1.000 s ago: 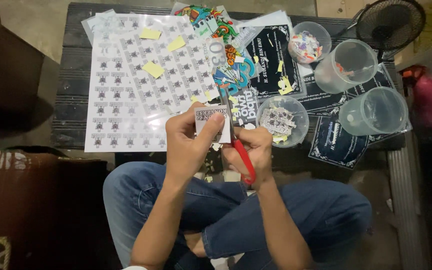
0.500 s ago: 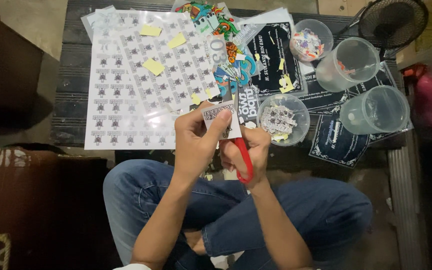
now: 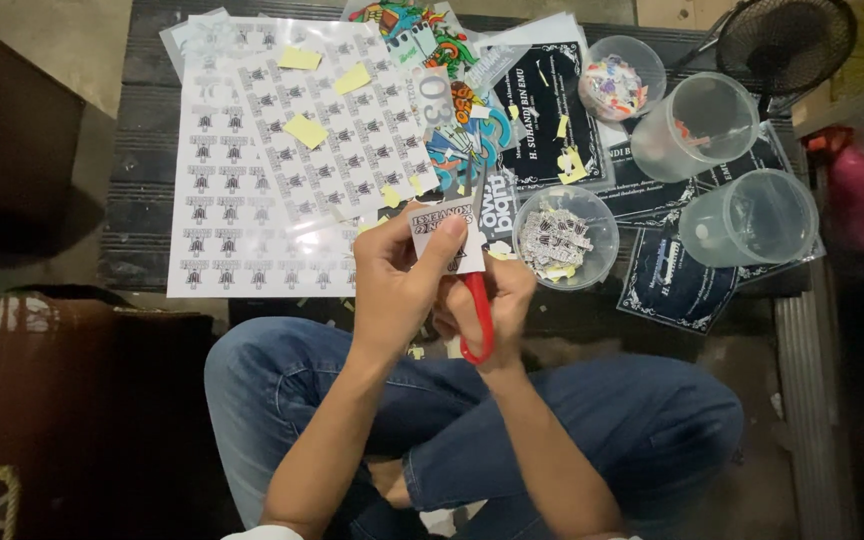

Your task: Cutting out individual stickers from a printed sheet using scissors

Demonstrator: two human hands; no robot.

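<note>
The person sits cross-legged in blue jeans (image 3: 592, 430) in front of a low dark tabletop (image 3: 142, 200) strewn with printed sheets. The left hand (image 3: 397, 285) pinches a small white sticker strip (image 3: 444, 232) between thumb and fingers (image 3: 449, 250), holding it up just above the near edge of the tabletop. The right hand (image 3: 497, 300) is closed through the red handles of a pair of scissors (image 3: 477, 315), whose blades run up behind the strip; whether the blades are apart or together cannot be told, as the strip hides most of them.

Left of the hands lies a large white sticker sheet (image 3: 252, 190) printed with rows of small dark motifs, with a few yellow paper scraps (image 3: 306, 130) lying on it. Just right of the hands stands a clear plastic cup (image 3: 565, 238) holding cut sticker pieces. Further right are two empty-looking clear cups (image 3: 747, 218) (image 3: 697, 125) and, beyond them, a cup of colourful scraps (image 3: 620, 80). Black printed cards (image 3: 552, 110) lie beneath the cups, and a colourful sticker sheet (image 3: 422, 40) lies at the far edge. A small black fan (image 3: 787, 40) stands at the far right corner.
</note>
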